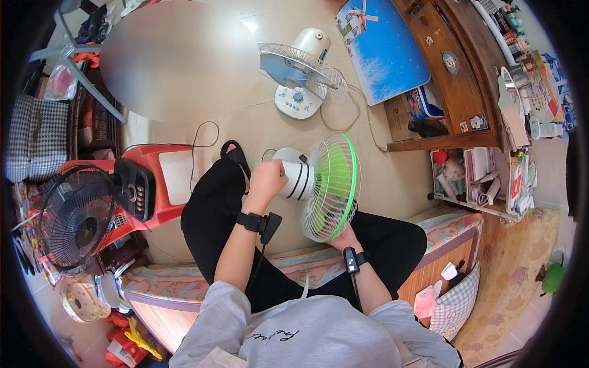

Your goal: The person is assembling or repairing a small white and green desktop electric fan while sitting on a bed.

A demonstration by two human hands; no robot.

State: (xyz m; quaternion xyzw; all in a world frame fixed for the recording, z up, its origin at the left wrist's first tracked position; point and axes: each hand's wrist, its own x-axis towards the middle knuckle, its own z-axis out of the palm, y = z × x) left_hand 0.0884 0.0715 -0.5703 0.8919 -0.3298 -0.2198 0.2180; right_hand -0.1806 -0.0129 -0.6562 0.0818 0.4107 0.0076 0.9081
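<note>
A small white electric fan with a green rim (334, 178) stands between my knees, its wire cage turned to the right. My left hand (268, 182) is closed at the rear of the fan's white motor housing, fingers curled in; what exactly they pinch there is hidden. Under the lower edge of the cage, my right hand (345, 237) grips the rim, its fingers partly hidden behind the wires. Green blades show through the cage. The fan's white base (288, 154) is partly covered by the housing. Both wrists carry black strapped devices.
Ahead stands another fan with a blue-grey blade (297, 98), its cord on the tiled floor. At left, a black fan (83, 224) rests on a red stool (165, 153). A blue panel (389, 52) leans against a wooden desk (457, 67); a white cart (481, 184) is right.
</note>
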